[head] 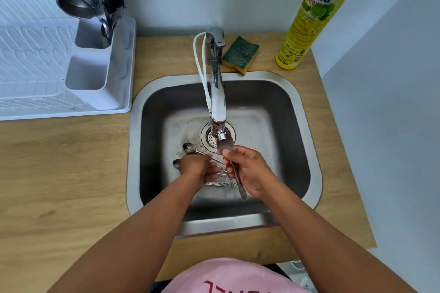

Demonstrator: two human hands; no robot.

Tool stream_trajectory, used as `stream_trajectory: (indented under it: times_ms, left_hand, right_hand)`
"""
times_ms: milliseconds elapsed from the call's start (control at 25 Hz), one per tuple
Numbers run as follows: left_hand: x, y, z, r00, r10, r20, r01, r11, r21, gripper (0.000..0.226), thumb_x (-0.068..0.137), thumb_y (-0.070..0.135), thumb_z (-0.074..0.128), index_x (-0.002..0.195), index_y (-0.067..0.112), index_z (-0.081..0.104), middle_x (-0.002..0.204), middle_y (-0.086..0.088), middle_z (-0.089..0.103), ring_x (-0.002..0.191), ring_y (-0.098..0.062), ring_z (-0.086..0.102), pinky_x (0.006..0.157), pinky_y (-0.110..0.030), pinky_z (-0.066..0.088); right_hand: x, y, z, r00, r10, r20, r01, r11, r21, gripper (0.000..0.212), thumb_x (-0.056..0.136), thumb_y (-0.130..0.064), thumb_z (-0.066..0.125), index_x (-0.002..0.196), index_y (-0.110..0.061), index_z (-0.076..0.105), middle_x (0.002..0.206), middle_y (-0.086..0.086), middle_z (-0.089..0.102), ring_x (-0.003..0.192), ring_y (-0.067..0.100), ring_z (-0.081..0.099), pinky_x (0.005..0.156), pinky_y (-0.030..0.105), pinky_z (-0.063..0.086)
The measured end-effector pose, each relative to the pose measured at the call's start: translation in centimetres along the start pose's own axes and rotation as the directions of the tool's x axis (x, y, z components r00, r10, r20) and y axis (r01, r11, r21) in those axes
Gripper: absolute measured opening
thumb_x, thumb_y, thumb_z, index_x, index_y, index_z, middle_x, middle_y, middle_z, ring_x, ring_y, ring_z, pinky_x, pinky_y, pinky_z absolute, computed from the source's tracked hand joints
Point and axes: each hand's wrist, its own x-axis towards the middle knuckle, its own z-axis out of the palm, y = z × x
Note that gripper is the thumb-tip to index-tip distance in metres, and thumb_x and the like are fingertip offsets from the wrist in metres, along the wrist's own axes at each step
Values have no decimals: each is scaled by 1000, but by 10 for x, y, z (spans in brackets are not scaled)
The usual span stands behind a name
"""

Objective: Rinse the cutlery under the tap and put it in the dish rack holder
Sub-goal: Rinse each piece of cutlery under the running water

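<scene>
Nearest you at the bottom of the frame is your pink shirt (228, 276); above it, left of centre, your left hand (198, 169) curls down over the loose cutlery (221, 183) on the sink (307, 126) floor, though you cannot tell whether those fingers actually grip a piece. Just right, your right hand (248, 170) pinches a spoon (225, 144) at the neck, its bowl directly under the tap (217, 102) nozzle and its handle trailing toward you across the palm. A wet neck pinch could slip and drop it, and the holder (94, 38), already crowded, sits well away in the upper left, so drips may cross the counter.
</scene>
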Motion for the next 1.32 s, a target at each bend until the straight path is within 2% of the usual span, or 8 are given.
stream_trajectory:
  times_ms: [160,320,560,800,920,1040,1160,1320]
  left_hand:
    - [30,8,14,984,-22,-175,40,994,102,27,94,15,70,109,-7,66,61,-16,71,31,-18,65,29,-20,44]
    - [39,17,20,953,127,-276,-44,957,288,15,90,7,69,97,-7,69,40,-7,65,27,-15,62,26,-17,39]
    - [37,18,22,949,127,-289,-59,971,233,16,92,8,65,87,-6,70,38,-6,62,19,-9,53,23,-14,34]
    - [32,19,10,983,92,-156,-78,993,92,13,92,5,68,83,-5,66,51,-15,68,35,-17,66,33,-26,52]
    - [16,14,1,982,182,-56,-180,983,30,11,91,6,70,81,0,69,50,-8,69,41,-18,67,37,-25,52]
    - [-10,11,-6,958,279,66,-278,960,-21,11,87,13,78,80,6,74,58,-4,71,42,-13,62,39,-22,48]
    - [-35,12,-14,933,333,138,-333,943,-23,7,86,15,78,84,9,77,61,1,73,43,-11,61,42,-21,46]
    - [-60,14,-27,932,334,139,-328,942,-69,3,84,14,80,84,12,78,68,1,73,45,-8,56,43,-22,44]
  right_hand:
    - [21,9,-35,904,-67,-422,-105,922,-372,23,86,-1,62,69,-17,67,69,6,77,60,24,67,51,29,52]
    - [43,4,-66,792,-169,-586,-277,757,-592,9,85,-17,65,76,-14,65,82,14,75,84,35,72,68,34,53]
    - [53,7,-69,783,-219,-583,-352,617,-704,21,93,-9,55,111,1,59,114,27,66,106,45,64,81,33,49]
    - [30,-8,-44,859,-342,-381,-290,287,-913,37,88,-12,59,125,-7,56,129,17,54,120,41,51,98,41,47]
    - [16,-14,-13,904,-369,-214,-32,441,-897,23,95,-21,61,115,-10,68,105,-4,68,107,33,65,92,34,50]
    - [8,-13,16,958,-256,-127,34,543,-839,24,97,-20,60,117,-16,73,104,4,78,96,20,72,86,24,53]
    - [-4,-9,28,963,-246,-110,72,627,-776,22,97,-15,59,112,-18,75,74,-4,75,56,-5,65,55,6,45]
    - [-38,-2,28,941,-319,-111,168,728,-664,18,96,-18,62,106,-19,77,66,-6,71,47,-4,59,52,18,45]
